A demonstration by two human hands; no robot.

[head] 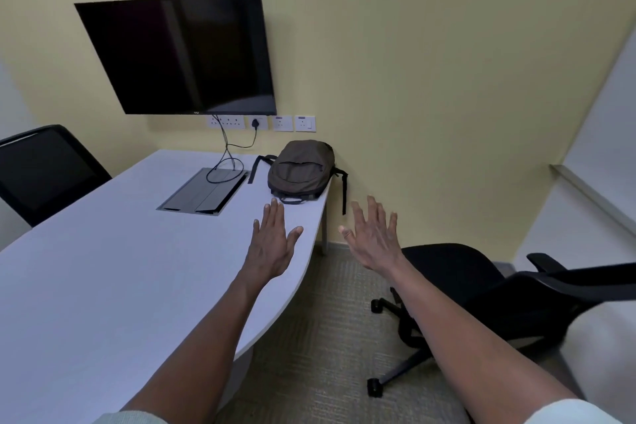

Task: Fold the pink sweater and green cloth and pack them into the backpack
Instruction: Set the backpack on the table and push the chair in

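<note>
A brown backpack [302,170] lies on the far right corner of the white table [103,268], against the yellow wall, one black strap hanging over the table edge. Both my arms stretch forward toward it. My left hand [272,241] hovers over the table just in front of the backpack, fingers straight, holding nothing. My right hand [373,236] is spread out beyond the table's right edge, over the floor, also holding nothing. No pink sweater or green cloth is in view.
A dark cable hatch [203,191] sits in the table top with a cable running up to wall sockets [261,123] below a wall screen [179,52]. One black office chair [481,289] stands on the carpet at right, another [44,169] at far left.
</note>
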